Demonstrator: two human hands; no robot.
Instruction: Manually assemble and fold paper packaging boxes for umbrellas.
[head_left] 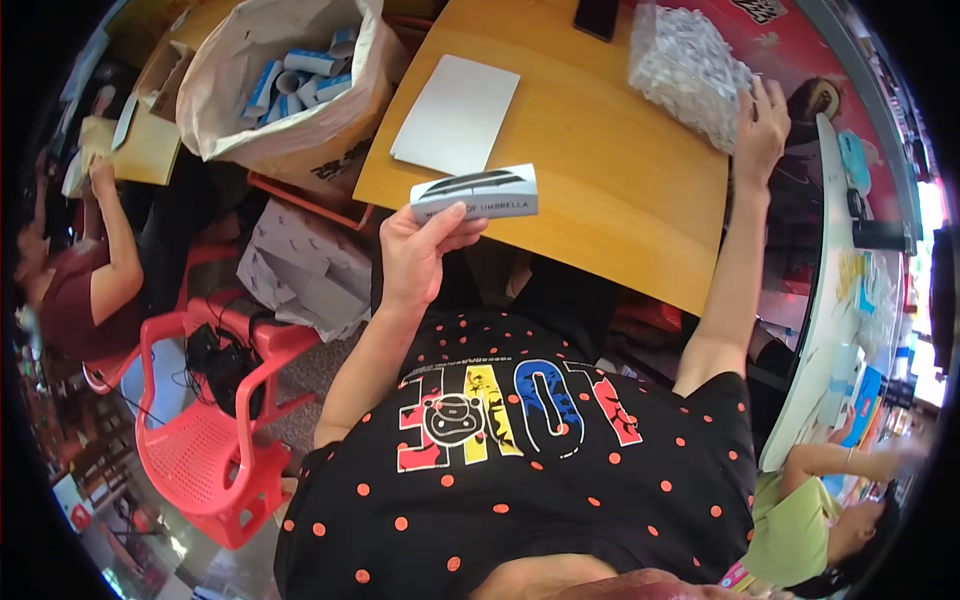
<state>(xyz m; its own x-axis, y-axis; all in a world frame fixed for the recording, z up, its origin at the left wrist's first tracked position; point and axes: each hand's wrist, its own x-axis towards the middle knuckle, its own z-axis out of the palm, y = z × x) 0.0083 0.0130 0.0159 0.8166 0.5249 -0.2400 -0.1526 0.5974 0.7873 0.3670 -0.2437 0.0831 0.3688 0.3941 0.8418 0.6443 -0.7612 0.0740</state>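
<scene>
My left hand (418, 245) holds a small grey-and-white folded carton (476, 194) over the near left corner of the wooden table (620, 190). My right hand (762, 128) reaches far to the right and touches a clear plastic bag (682, 68) full of small white items at the table's far right. A flat grey card sheet (456, 113) lies on the table just beyond the carton.
A big sack (290, 80) of blue-and-white cartons stands left of the table. A red plastic chair (205, 420) is at lower left, with grey flattened boxes (305, 270) beside it. A dark phone (597, 16) lies at the table's far edge. Other people sit at left and lower right.
</scene>
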